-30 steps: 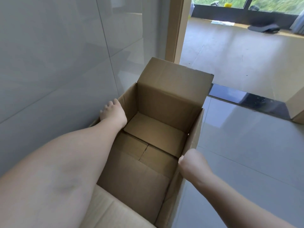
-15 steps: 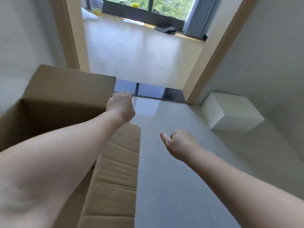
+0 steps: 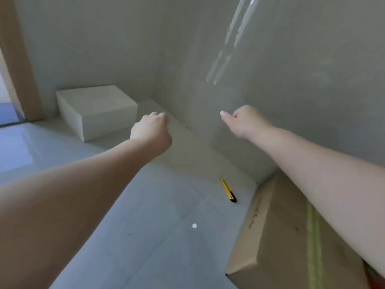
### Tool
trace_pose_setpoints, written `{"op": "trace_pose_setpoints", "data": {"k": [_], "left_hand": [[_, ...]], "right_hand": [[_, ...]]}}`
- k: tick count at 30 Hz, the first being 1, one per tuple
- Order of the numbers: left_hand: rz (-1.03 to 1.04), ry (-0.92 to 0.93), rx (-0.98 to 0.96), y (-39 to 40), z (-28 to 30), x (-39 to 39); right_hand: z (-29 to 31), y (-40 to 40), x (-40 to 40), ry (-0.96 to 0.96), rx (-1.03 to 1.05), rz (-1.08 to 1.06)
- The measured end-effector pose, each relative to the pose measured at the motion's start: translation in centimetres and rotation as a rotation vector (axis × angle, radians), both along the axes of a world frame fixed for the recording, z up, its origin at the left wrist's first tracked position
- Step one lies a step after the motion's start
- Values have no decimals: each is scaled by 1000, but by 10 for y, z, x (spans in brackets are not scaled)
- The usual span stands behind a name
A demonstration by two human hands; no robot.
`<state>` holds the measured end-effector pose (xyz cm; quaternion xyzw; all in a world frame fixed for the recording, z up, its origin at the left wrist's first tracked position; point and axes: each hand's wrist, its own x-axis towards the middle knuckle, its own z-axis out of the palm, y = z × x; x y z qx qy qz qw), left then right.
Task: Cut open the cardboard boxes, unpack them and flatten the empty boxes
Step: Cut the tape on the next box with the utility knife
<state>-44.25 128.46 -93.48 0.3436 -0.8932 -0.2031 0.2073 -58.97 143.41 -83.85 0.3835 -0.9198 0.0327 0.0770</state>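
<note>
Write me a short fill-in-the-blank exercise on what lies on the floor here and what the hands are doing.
1. The yellow and black utility knife lies on the ____.
2. The cardboard box at the lower right has a strip of ____ tape along its top.
3. The left hand and the right hand both hold ____.
4. The white block sits on the floor against the ____.

Missing words: floor; green; nothing; wall
</note>
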Motion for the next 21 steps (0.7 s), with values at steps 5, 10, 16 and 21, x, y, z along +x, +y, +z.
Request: {"op": "trace_pose_setpoints", "data": {"k": [5, 10, 16, 21], "left_hand": [[-271, -73, 1, 156, -27, -115], [-471, -134, -31, 278, -56, -200], [-626, -179, -70, 362, -99, -266], [-671, -306, -122, 395, -134, -295]], "right_hand": [[-34, 142, -117, -14, 56, -175], [-84, 266, -221, -6, 56, -377], [-145, 355, -328, -15, 128, -474], [-198, 391, -378, -111, 159, -442]]}}
